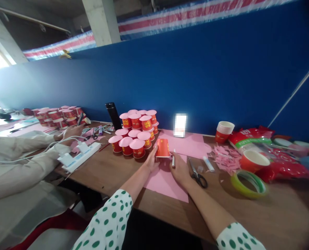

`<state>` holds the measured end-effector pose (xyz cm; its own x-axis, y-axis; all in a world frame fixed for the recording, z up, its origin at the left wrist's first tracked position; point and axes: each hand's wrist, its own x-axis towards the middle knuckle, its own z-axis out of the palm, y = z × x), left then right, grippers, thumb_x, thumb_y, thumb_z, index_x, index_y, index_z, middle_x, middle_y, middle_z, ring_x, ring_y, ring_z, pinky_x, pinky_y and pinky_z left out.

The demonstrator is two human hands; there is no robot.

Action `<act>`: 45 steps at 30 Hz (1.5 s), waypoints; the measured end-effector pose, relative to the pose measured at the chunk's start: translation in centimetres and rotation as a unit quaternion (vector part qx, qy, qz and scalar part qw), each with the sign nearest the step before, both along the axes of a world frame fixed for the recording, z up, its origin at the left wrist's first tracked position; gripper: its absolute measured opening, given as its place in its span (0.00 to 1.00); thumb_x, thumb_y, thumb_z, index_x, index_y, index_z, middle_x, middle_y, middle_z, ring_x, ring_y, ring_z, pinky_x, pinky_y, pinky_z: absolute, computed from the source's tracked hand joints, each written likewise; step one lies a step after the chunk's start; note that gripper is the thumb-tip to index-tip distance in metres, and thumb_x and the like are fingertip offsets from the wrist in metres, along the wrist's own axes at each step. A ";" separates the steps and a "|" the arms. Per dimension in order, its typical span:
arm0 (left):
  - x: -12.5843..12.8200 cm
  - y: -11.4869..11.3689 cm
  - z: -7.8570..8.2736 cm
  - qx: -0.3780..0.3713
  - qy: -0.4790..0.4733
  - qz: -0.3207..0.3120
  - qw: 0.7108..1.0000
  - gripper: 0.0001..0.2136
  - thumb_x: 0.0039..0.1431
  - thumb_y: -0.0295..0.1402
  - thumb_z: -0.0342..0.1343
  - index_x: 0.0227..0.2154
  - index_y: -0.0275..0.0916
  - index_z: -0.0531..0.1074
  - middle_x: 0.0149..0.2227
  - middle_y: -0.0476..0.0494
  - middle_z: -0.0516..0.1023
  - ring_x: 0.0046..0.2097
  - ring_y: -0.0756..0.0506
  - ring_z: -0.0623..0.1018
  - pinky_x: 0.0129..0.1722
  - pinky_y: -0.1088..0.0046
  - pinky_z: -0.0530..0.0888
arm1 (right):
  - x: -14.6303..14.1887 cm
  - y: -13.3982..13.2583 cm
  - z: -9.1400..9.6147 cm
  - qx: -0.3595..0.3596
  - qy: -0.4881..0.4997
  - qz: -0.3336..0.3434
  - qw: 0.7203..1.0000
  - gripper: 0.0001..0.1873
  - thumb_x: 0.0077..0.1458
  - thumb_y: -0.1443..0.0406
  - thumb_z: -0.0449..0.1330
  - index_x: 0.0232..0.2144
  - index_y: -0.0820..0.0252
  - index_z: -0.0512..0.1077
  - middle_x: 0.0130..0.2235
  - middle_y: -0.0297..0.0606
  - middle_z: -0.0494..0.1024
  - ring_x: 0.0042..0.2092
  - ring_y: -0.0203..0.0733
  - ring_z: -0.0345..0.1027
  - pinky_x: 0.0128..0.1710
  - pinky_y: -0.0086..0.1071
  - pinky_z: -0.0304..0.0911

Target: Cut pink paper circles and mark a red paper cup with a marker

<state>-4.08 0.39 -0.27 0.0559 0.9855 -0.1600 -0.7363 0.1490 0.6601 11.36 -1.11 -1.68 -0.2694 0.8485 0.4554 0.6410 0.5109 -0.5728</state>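
Observation:
My left hand (pixel 151 160) is closed round the side of a red paper cup (pixel 163 148), which is upside down with its white rim at the bottom, over a sheet of pink paper (pixel 167 185). In my right hand (pixel 182 170) is a pen (pixel 173 160), held upright close to the cup's right side. The pen's tip cannot be made out. To the left of the cup, several red cups topped with pink paper discs (pixel 137 144) stand stacked in tiers. Black-handled scissors (pixel 199 175) and a glue stick (pixel 208 164) lie right of my right hand.
A roll of yellow tape (pixel 249 184), a cup stack (pixel 224 131), pink scraps (pixel 226 158) and red plastic packs (pixel 284 159) crowd the right side. A phone-like bright screen (pixel 180 125) leans at the blue partition (pixel 196 76). A power strip (pixel 81 156) and a co-worker's sleeve (pixel 21 173) are left.

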 end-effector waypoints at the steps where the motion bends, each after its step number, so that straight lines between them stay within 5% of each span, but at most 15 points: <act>1: 0.0 -0.1 0.0 0.006 0.002 0.001 1.000 0.14 0.58 0.40 0.56 0.40 0.34 0.74 0.38 0.37 0.81 0.43 0.40 0.79 0.47 0.62 0.74 | 0.0 0.0 0.0 -0.001 0.000 -0.001 1.000 0.25 0.53 0.72 0.52 0.55 0.62 0.63 0.50 0.47 0.74 0.49 0.48 0.71 0.48 0.41 0.67; 27: -0.2 -0.3 -0.6 0.057 0.040 -0.008 0.998 0.17 0.56 0.42 0.58 0.42 0.32 0.74 0.38 0.35 0.81 0.36 0.41 0.80 0.38 0.65 0.77 | 0.2 0.2 -0.4 0.002 -0.018 -0.018 1.000 0.24 0.52 0.71 0.51 0.54 0.64 0.64 0.48 0.47 0.76 0.48 0.47 0.72 0.48 0.40 0.69; 45: -0.5 0.4 -1.3 0.061 0.051 -0.063 0.995 0.21 0.56 0.45 0.57 0.42 0.31 0.75 0.38 0.33 0.80 0.42 0.39 0.80 0.42 0.65 0.77 | 0.2 0.3 -0.7 -0.006 -0.060 -0.010 0.998 0.30 0.45 0.74 0.52 0.54 0.66 0.64 0.53 0.50 0.74 0.53 0.51 0.69 0.53 0.43 0.65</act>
<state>-4.61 0.75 -1.61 0.1691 0.9843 -0.0508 -0.6452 0.1495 0.7492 11.57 -0.77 -2.37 -0.3050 0.8598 0.4096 0.7155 0.4907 -0.4972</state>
